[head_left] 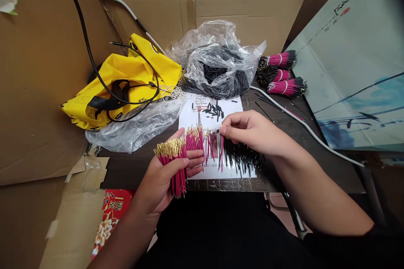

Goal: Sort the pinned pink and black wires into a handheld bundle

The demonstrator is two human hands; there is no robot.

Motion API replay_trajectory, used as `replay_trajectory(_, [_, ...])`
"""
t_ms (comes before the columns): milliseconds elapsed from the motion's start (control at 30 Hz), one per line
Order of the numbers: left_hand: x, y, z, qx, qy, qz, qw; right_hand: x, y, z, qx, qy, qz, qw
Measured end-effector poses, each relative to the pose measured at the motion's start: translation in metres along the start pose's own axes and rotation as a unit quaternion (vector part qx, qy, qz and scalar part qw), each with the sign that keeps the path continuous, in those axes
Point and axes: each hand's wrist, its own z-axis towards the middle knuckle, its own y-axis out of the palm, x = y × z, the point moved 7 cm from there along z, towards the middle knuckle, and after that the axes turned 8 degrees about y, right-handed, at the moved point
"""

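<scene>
A thick bundle of pink wires with gold tips rests in my left hand, the thumb across it and the other fingers partly spread. My right hand pinches the upper end of a thin pink wire over the printed sheet. More pink gold-tipped wires lie on the sheet just beyond my left fingers. Black wires are spread below my right hand. Short black tubes are scattered on the upper part of the sheet.
Behind the sheet sits a clear plastic bag of black pieces. A yellow bag with a black cable is at the left. Tied pink-and-black bundles lie at the back right, near a white cable. Cardboard walls stand behind.
</scene>
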Motion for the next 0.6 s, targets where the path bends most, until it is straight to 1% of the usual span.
replay_trajectory(100, [0.002, -0.004, -0.001, 0.003, 0.009, 0.004, 1.000, 0.009, -0.021, -0.008, 0.021, 0.012, -0.057, 0.998])
replay_trajectory(167, [0.002, -0.003, 0.000, 0.000, 0.010, 0.001, 1.000, 0.018, -0.036, -0.014, 0.045, 0.027, -0.103, 0.993])
replay_trajectory(233, [0.001, -0.002, 0.000, -0.002, 0.009, -0.003, 1.000, 0.028, -0.050, -0.017, 0.072, 0.047, -0.157, 0.984])
replay_trajectory(300, [0.001, 0.000, 0.002, -0.004, 0.009, -0.003, 1.000, 0.034, -0.058, -0.019, 0.086, 0.063, -0.214, 0.971])
replay_trajectory(367, [0.001, 0.002, 0.003, -0.006, 0.012, 0.000, 1.000, 0.037, -0.061, -0.018, 0.087, 0.070, -0.261, 0.959])
replay_trajectory(433, [0.002, 0.002, 0.004, -0.005, 0.015, 0.001, 1.000, 0.037, -0.062, -0.017, 0.083, 0.069, -0.284, 0.953])
replay_trajectory(600, [0.002, -0.002, 0.003, -0.005, 0.020, 0.001, 1.000, 0.033, -0.061, -0.015, 0.078, 0.069, -0.249, 0.963])
